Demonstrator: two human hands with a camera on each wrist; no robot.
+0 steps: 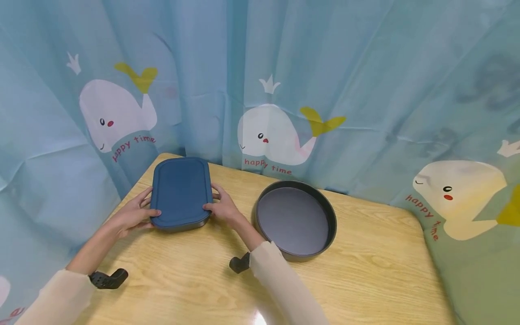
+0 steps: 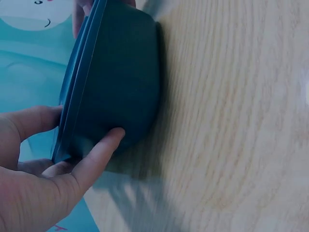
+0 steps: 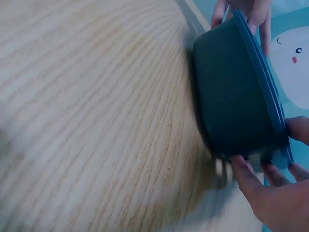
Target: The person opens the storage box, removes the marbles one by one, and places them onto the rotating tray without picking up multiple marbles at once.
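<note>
Two hands grip the box (image 1: 181, 194), which is left of the pan (image 1: 293, 220). The left hand (image 1: 136, 215) holds the side away from the pan, its thumb over the edge of the lid (image 1: 179, 187) and its other fingers partly bent, spaced along and beneath the rim. The right hand (image 1: 222, 207) clasps the side facing the pan, thumb likewise on the lid, fingers against the wall (image 3: 231, 92). Whether the base of the box touches the table (image 1: 382, 266) cannot be told.

Both wrists slope inward and forward, palms facing each other. The right forearm passes just left of the pan; the left one is farther from it. Each cream sleeve (image 1: 286, 289) ends near a black wrist camera (image 1: 107, 279).

The lid is smooth, blue, a rounded rectangle with a stepped border; the wall is darker, curving in toward the base. The pan is round, dark grey, flat-bottomed. Pale wood grain runs beneath it, and behind it hangs a creased, whale-printed curtain (image 1: 207, 54).
</note>
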